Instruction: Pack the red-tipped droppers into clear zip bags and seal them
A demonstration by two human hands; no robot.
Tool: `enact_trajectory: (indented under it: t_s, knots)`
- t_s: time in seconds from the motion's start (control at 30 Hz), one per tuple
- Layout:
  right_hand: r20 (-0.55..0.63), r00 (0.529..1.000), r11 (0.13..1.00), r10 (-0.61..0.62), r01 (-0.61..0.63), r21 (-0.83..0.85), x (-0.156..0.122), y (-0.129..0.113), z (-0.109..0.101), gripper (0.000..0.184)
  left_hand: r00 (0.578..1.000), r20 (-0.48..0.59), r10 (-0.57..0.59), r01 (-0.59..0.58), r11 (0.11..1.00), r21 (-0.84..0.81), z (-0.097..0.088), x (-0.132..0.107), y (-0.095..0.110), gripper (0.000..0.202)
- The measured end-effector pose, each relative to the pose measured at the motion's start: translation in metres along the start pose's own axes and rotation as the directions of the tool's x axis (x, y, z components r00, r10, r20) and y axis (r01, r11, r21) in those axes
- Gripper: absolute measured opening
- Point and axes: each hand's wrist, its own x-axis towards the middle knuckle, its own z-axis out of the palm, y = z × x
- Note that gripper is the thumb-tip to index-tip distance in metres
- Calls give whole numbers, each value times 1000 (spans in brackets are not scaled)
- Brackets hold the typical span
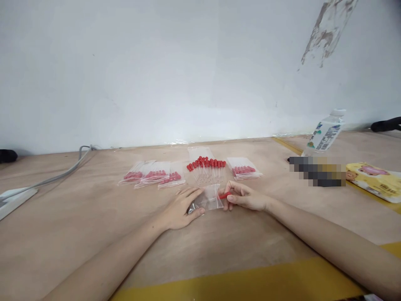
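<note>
A small clear plastic zip bag (213,198) lies in front of me. My left hand (183,209) grips its left end between thumb and curved fingers. At the bag's right end, my right hand (242,196) pinches a dropper by its red bulb (224,195); whether its thin tube is inside the bag is hard to make out. Just beyond sits a fanned pile of droppers (206,165), red bulbs pointing away and clear tubes towards me. A flat clear bag (199,153) lies behind that pile.
Several bags of red-bulbed droppers (153,175) overlap at left; more filled bags (243,170) are stacked at right. Farther right are a leaning bottle (326,133), a blurred dark object (316,171) and a yellow packet (376,179). A grey cable (69,170) runs at left.
</note>
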Motion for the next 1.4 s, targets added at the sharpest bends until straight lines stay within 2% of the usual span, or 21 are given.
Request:
enact_trajectory:
  t_s: [0.07,0.17,0.37,0.5,0.57,0.63,0.7,0.77,0.83,0.9,0.97,1.03,1.1,1.17,1.23,1.3,1.4]
  knots:
    - [-20,999,999,26,-25,21,3,1,1,29,1000,6,-5,5,1000,-12,0,0,-1,54]
    - [-115,992,997,45,-51,-50,6,2,0,29,1000,11,-24,25,998,-55,-1,-3,-1,52]
    - [-219,971,986,94,-121,-114,5,2,-7,34,997,-72,13,-23,990,-141,-7,-11,-3,35]
    - [-256,961,948,102,-172,-268,7,2,-4,29,998,-40,38,-44,982,-182,-6,-12,-5,35]
    - [-241,970,900,27,-129,-417,7,-1,0,30,998,-53,29,-38,983,-180,-5,-11,-5,35]
    - [-169,983,828,-70,-37,-559,7,-5,5,35,998,-60,26,-36,984,-175,-4,-10,-5,34]
    - [-85,990,777,-113,35,-629,6,-9,8,37,998,-59,26,-35,985,-167,-3,-10,-4,34]
    - [-56,994,775,-91,35,-631,4,-11,6,35,998,-57,26,-35,986,-161,-3,-10,-4,34]
    - [-129,991,795,-48,-40,-605,2,-9,1,32,998,-56,24,-33,987,-155,-3,-11,-4,34]
    - [-283,958,786,-51,-137,-603,3,-6,-7,30,999,-48,18,-25,988,-154,-3,-11,-4,35]
    - [-416,899,725,-137,-195,-661,7,-5,-15,26,999,-35,10,-15,988,-157,-4,-10,-4,34]
    - [-464,845,607,-267,-227,-762,15,-10,-23,21,1000,-26,14,-18,986,-164,-3,-9,-5,32]
    - [-472,811,466,-346,-288,-837,27,-19,-31,20,999,-26,27,-32,985,-171,-3,-9,-6,31]
    - [-505,799,339,-327,-399,-852,43,-29,-39,23,999,-26,38,-42,985,-165,-2,-9,-7,31]
    - [-566,783,256,-257,-509,-822,60,-37,-46,24,999,-27,32,-35,989,-146,-2,-9,-7,32]
    - [-632,749,226,-198,-592,-774,76,-40,-52,21,1000,-27,11,-14,992,-126,-1,-10,-7,32]
    - [-702,697,241,-145,-663,-708,92,-37,-58,14,1000,-13,-14,13,994,-111,-1,-11,-7,34]
